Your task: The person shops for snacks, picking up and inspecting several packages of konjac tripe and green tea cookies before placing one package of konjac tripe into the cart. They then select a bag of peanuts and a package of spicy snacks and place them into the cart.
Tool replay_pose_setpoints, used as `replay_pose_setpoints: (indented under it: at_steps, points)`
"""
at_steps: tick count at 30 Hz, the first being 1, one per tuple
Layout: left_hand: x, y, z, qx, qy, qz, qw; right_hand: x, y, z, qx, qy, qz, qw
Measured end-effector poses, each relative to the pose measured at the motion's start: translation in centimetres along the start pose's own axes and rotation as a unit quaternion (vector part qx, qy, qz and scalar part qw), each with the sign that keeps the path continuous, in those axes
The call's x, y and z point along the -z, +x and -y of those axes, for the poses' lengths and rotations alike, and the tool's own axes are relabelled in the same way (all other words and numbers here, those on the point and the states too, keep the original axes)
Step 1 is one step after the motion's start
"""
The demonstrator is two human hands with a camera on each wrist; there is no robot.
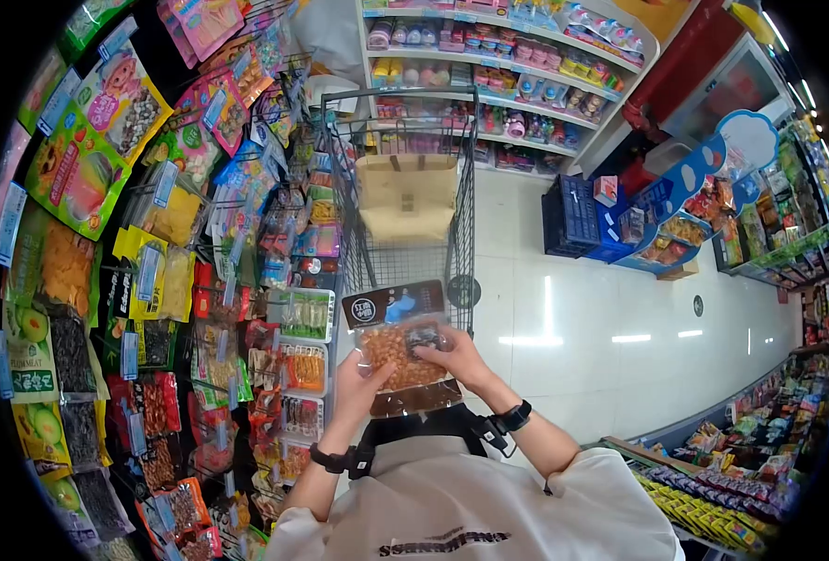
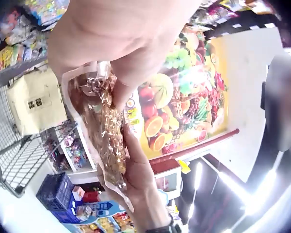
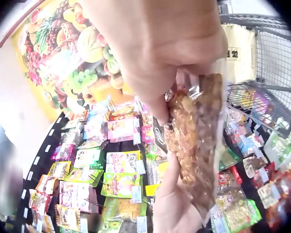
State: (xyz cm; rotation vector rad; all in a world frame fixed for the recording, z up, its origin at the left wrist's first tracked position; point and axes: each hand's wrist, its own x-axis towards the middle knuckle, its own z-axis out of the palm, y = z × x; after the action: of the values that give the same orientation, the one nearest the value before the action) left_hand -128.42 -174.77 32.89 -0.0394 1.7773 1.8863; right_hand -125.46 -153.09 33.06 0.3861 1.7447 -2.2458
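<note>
Between both hands is a plastic snack bag [image 1: 400,346], with a dark brown printed header and a see-through front over small orange-brown pieces. My left hand [image 1: 363,379] grips its left side, thumb lying on the front. On the opposite edge my right hand [image 1: 461,360] holds on, its thumb over the window near a dark label. Seen side-on in the left wrist view, the bag [image 2: 111,131] is fairly thin, with the right hand [image 2: 140,177] at its far edge. The right wrist view shows the left hand [image 3: 174,206] along the other edge of the bag [image 3: 194,141].
Just beyond the bag stands a wire shopping cart [image 1: 475,187] with a beige tote bag [image 1: 405,196] in it. Hanging snack packets [image 1: 167,210] crowd the left side. White shelves [image 1: 527,65] curve across the back; blue crates [image 1: 573,215] stand on the floor at right.
</note>
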Motion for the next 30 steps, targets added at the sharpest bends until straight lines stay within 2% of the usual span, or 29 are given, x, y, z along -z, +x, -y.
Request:
replay_pose_setpoints:
  at_steps: [2, 5, 8, 12, 16, 17, 20, 21, 24, 25, 27, 29, 30]
  points:
    - [1.2, 0.6, 0.0, 0.030, -0.109, 0.045, 0.993, -1.1, 0.2, -0.2, -0.002, 0.014, -0.013, 1.000]
    - [2.8, 0.6, 0.2, 0.070, -0.158, 0.073, 0.982, -2.4, -0.2, -0.3, -0.008, 0.052, -0.005, 0.999]
    - [5.0, 1.1, 0.7, 0.104, -0.123, 0.107, 0.981, -3.8, 0.1, -1.7, -0.017, 0.032, -0.019, 0.999]
    - [6.4, 1.6, -0.8, 0.081, -0.035, 0.136, 0.987, -5.6, 0.0, -3.3, -0.048, 0.073, -0.034, 0.996]
    - [7.8, 3.6, 5.0, 0.078, -0.030, 0.124, 0.989, -6.0, 0.5, -4.8, -0.029, 0.087, -0.059, 0.994]
    - [7.3, 3.4, 4.3, 0.065, -0.055, 0.123, 0.989, -6.2, 0.7, -4.3, -0.012, 0.101, -0.067, 0.993]
    - [6.2, 3.9, 6.2, 0.050, -0.066, 0.081, 0.993, -5.4, 1.9, -5.4, -0.046, 0.089, -0.107, 0.989]
    - [6.2, 4.3, 7.0, 0.045, -0.042, 0.079, 0.995, -5.1, 2.4, -5.8, -0.035, 0.077, -0.103, 0.991]
    - [6.0, 5.6, 8.1, 0.100, -0.064, 0.067, 0.991, -3.3, 4.2, -8.8, -0.062, 0.081, -0.125, 0.987]
    - [6.0, 6.2, 8.7, 0.091, -0.034, 0.065, 0.993, -2.5, 4.8, -9.8, -0.086, 0.088, -0.119, 0.985]
    - [5.6, 7.6, 10.1, 0.073, 0.025, 0.064, 0.995, -1.5, 6.0, -10.3, -0.052, 0.099, -0.112, 0.987]
    - [5.1, 9.2, 11.3, 0.103, 0.076, 0.043, 0.991, -0.3, 7.5, -12.5, -0.046, 0.122, -0.144, 0.981]
    - [4.6, 10.0, 11.8, 0.118, 0.101, 0.037, 0.987, 0.7, 8.0, -13.0, -0.041, 0.032, -0.147, 0.988]
